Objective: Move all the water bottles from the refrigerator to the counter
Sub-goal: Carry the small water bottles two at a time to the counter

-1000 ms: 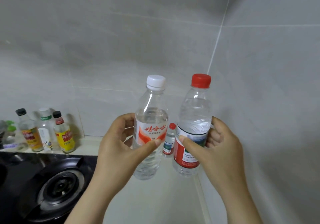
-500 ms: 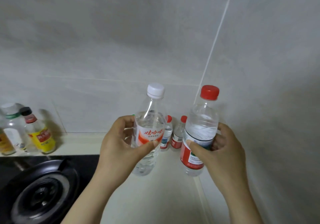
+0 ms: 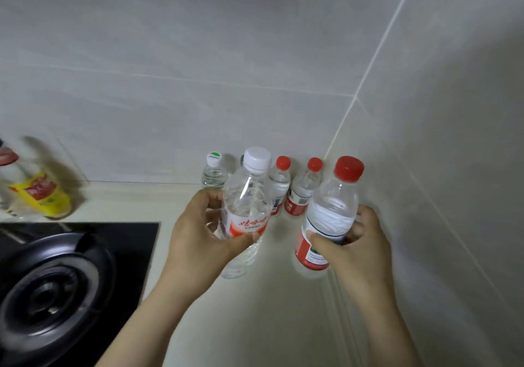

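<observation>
Gripped white-capped water bottle (image 3: 246, 205) in left hand (image 3: 198, 236), red-capped water bottle (image 3: 330, 210) in right hand (image 3: 361, 244); held both low over counter (image 3: 269, 315), near other bottles (image 3: 302, 193) in tiled corner.

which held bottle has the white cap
The orange-labelled bottle in the left hand; the red-labelled bottle in the right hand has a red cap.

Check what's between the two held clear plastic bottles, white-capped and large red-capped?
Head view: only bare cream counter in the gap. Farther back stand a small red-capped clear bottle and a second small red-capped bottle.
</observation>
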The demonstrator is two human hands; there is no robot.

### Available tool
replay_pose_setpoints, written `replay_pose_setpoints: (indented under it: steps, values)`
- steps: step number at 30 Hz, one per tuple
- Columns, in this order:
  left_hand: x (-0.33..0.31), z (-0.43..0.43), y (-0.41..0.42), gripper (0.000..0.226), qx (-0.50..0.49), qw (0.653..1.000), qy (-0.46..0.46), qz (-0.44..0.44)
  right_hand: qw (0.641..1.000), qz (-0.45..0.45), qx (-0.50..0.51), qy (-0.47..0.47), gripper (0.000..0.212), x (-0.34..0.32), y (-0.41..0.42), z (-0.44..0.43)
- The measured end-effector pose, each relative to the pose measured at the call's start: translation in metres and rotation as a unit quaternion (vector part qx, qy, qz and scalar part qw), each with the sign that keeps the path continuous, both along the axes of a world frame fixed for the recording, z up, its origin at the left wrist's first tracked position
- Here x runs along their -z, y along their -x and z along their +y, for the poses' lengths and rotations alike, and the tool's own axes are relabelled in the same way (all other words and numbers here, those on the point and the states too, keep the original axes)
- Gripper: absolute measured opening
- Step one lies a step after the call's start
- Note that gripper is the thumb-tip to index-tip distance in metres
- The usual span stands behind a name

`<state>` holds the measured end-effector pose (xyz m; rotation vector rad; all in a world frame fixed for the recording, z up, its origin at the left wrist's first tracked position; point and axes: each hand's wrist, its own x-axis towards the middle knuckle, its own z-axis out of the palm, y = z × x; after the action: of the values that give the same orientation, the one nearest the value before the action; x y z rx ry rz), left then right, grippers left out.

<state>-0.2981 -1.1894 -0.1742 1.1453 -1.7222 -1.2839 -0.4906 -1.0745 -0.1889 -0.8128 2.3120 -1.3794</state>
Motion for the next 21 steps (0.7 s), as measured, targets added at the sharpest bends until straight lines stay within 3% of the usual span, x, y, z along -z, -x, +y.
replay_pose_setpoints:
  steps: [21]
  values:
    - [0.08, -0.019, 0.019, 0.052, -0.006, 0.991, -0.076, -0.108, 0.997, 0.052, 0.026, -0.055, 0.064, 0.1, 0.047, -0.055]
